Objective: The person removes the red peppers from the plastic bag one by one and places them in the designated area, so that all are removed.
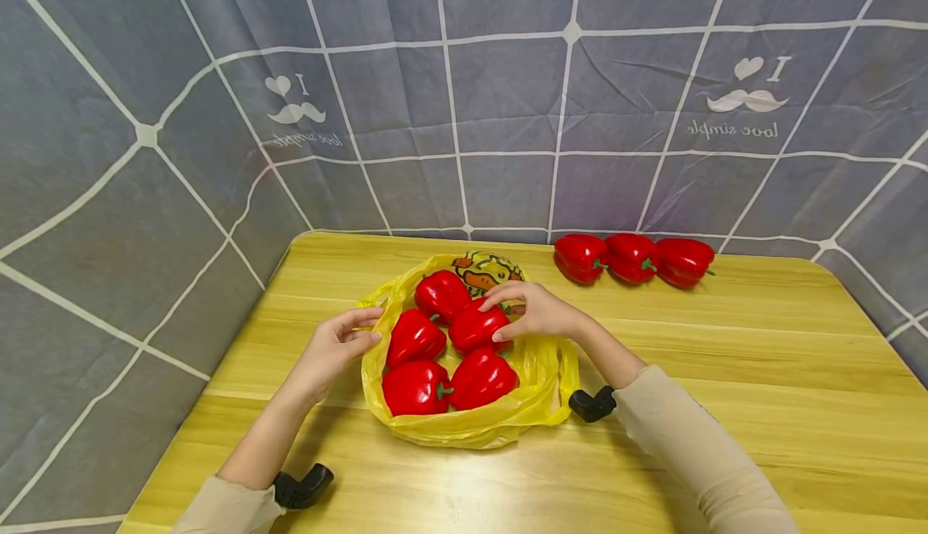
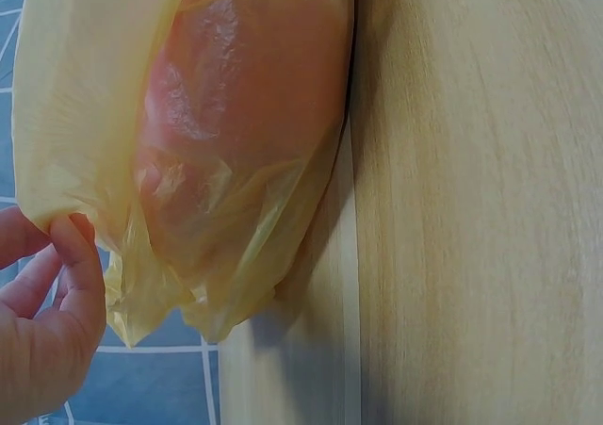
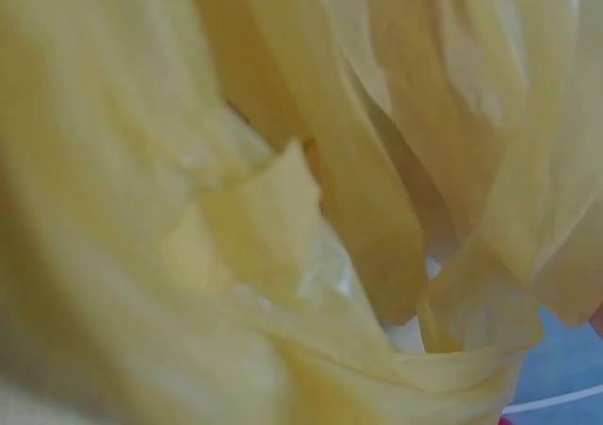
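Note:
A yellow plastic bag (image 1: pixel 464 433) lies with its mouth spread wide on the table, several red bell peppers (image 1: pixel 413 389) inside it. My left hand (image 1: pixel 337 349) pinches the bag's left rim between thumb and fingers; the left wrist view shows the thin film (image 2: pixel 75 161) caught at the fingertips, with a pepper showing reddish through the bag. Reaching in from the right, my right hand (image 1: pixel 536 312) grips one bell pepper (image 1: pixel 474 329), thumb on the near side and fingers over its top. Crumpled yellow film (image 3: pixel 283 255) fills the right wrist view and hides that hand.
Three more red bell peppers (image 1: pixel 631 258) lie in a row at the back right of the wooden table (image 1: pixel 725 373). A grey curtain (image 1: pixel 500 99) with white lines hangs behind and at the sides. Each wrist wears a black mount (image 1: pixel 304 487).

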Motion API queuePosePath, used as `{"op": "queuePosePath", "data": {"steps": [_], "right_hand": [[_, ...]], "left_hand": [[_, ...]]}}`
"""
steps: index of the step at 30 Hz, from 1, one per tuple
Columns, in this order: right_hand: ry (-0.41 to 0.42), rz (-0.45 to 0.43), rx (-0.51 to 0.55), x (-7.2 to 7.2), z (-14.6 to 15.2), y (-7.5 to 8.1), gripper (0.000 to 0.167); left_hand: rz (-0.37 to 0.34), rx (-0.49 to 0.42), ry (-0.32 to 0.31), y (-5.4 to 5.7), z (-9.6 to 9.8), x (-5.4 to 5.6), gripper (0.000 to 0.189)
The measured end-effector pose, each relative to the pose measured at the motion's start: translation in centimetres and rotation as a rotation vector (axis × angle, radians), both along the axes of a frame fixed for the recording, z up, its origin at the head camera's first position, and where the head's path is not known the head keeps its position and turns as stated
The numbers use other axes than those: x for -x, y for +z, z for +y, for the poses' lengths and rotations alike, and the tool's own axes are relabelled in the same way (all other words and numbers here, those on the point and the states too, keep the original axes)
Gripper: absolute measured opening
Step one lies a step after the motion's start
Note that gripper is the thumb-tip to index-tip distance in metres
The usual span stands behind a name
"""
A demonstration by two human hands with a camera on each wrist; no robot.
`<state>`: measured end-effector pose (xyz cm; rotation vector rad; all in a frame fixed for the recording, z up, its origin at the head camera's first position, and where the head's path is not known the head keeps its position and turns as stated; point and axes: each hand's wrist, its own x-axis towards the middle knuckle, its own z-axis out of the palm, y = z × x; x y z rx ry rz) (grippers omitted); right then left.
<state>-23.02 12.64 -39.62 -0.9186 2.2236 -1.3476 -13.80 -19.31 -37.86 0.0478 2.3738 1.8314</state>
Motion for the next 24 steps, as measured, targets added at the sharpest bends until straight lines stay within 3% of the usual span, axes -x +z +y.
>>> {"op": "queuePosePath", "data": {"steps": [24], "right_hand": [[-0.059,-0.004,0.110,-0.5,1.0,2.9,0.039]], "left_hand": [[0.002,0.002,0.011,0.1,0.1,0.1,0.042]]}}
